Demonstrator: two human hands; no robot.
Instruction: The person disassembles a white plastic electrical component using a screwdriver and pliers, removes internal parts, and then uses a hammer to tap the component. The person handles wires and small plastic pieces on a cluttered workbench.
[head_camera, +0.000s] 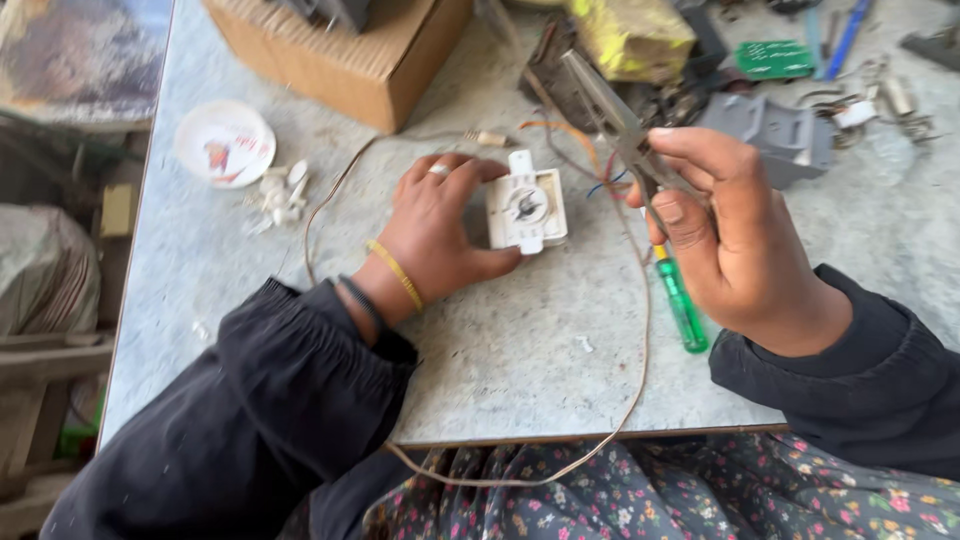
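A white square plastic switch unit (527, 210) with a round grey knob lies on the grey tabletop (500, 350). My left hand (440, 230) grips it from the left, thumb under its near edge and fingers along its far side. My right hand (725, 235) is raised to the right of the unit and is closed on the handles of long-nose pliers (605, 100), whose metal jaws point up and to the left. Coloured wires (575, 150) run from the unit's far side. A green-handled screwdriver (682, 305) lies under my right hand.
A cardboard box (345, 55) stands at the back. A white round lid (225, 143) and small white bits (280, 195) lie left. Yellow packet (630, 35), grey plastic part (770, 130), green circuit board (775, 58) and metal clutter sit back right. A brown cord (600, 430) loops over the front edge.
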